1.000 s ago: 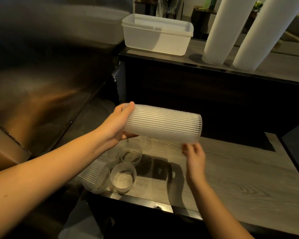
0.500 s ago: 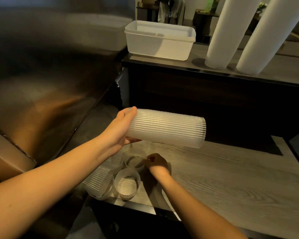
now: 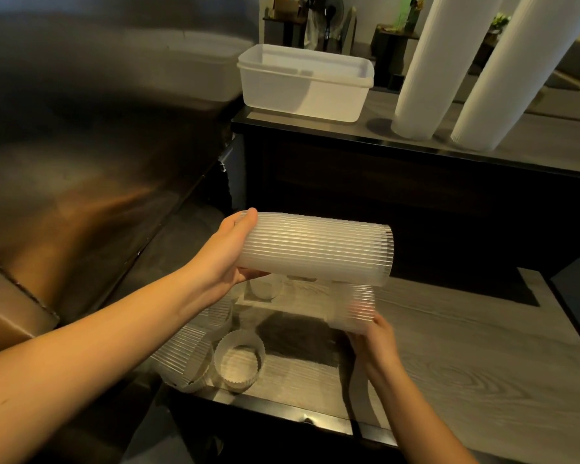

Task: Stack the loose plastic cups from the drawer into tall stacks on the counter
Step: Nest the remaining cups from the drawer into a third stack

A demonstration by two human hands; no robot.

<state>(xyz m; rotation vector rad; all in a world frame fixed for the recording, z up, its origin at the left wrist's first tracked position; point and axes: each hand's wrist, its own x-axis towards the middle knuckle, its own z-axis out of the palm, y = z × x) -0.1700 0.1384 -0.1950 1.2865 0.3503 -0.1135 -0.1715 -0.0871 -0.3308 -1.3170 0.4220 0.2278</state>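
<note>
L hand (image 3: pixel 228 259) curls round the base end of the cup stack (image 3: pixel 318 247), held sideways w/ mouth to the right for feeding, while R hand (image 3: pixel 374 336) pinches a short bunch (image 3: pixel 354 306), prob. a few nested cups, just under that mouth; loose cups (image 3: pixel 240 363) lie below.

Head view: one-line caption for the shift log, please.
Left hand holds a long cup stack sideways above the wooden surface; right hand holds a short cup stack just below its far end.

My left grip (image 3: pixel 230 259) holds a long stack of ribbed cups (image 3: pixel 318 247) sideways. My right grip (image 3: pixel 374 336) holds a short stack (image 3: pixel 354 306) just under its right end, above the wood surface (image 3: pixel 449 346) with loose cups (image 3: pixel 240 361).
</note>
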